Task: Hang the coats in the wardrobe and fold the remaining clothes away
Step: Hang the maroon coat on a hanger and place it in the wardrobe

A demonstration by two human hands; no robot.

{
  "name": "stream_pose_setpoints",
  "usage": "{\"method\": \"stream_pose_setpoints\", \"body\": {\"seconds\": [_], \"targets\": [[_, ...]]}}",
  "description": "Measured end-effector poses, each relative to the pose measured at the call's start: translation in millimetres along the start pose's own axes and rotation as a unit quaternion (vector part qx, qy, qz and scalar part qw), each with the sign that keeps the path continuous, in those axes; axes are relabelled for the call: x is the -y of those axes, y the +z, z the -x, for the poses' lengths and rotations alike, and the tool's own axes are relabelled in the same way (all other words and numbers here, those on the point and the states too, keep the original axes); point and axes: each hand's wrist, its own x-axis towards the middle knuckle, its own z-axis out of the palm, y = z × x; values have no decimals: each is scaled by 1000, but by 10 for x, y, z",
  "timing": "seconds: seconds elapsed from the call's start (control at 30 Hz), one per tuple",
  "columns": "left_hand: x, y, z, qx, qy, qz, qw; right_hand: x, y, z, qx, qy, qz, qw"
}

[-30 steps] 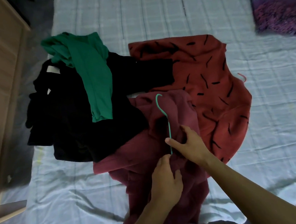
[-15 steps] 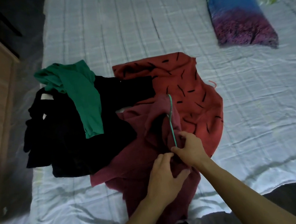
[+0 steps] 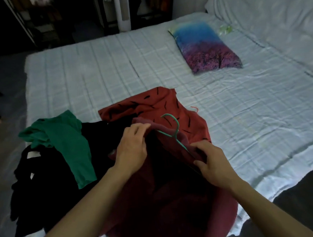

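From your head camera, a checked pale-blue bed (image 3: 228, 115) fills the dim room. On its near edge lies the maroon coat (image 3: 169, 203); your left hand (image 3: 133, 147) pinches its collar while your right hand (image 3: 211, 162) grips the green hanger (image 3: 174, 132) inside it.

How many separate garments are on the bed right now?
4: a maroon fleece coat nearest, gripped by both hands; a rust-red top with black dashes behind it; a black garment heap at left, possibly several pieces; a green knit top across it.

Head view, seemingly downward over bed (image 3: 109, 69)
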Motion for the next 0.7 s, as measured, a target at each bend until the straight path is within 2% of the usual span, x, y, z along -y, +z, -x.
{"method": "stream_pose_setpoints", "body": {"seconds": [0.1,0.17,0.27,0.4,0.5,0.7], "targets": [[-72,-230,-336,18,76,-108,991,97,-312,-59,-27,-42,13,999],[-115,-380,-507,37,111,-128,985,168,-463,-112,-49,-57,17,997],[-178,-590,-658,43,144,-107,983,274,-598,-199,-71,-74,28,994],[-210,-949,-666,44,190,-27,980,446,-746,-332,-97,-97,29,990],[-217,-1320,-630,-3,201,-20,979,679,-856,-521,-118,-134,32,983],[-249,-2271,-451,-142,172,-52,973,1466,-1082,-1081,-181,-252,38,950]]}}
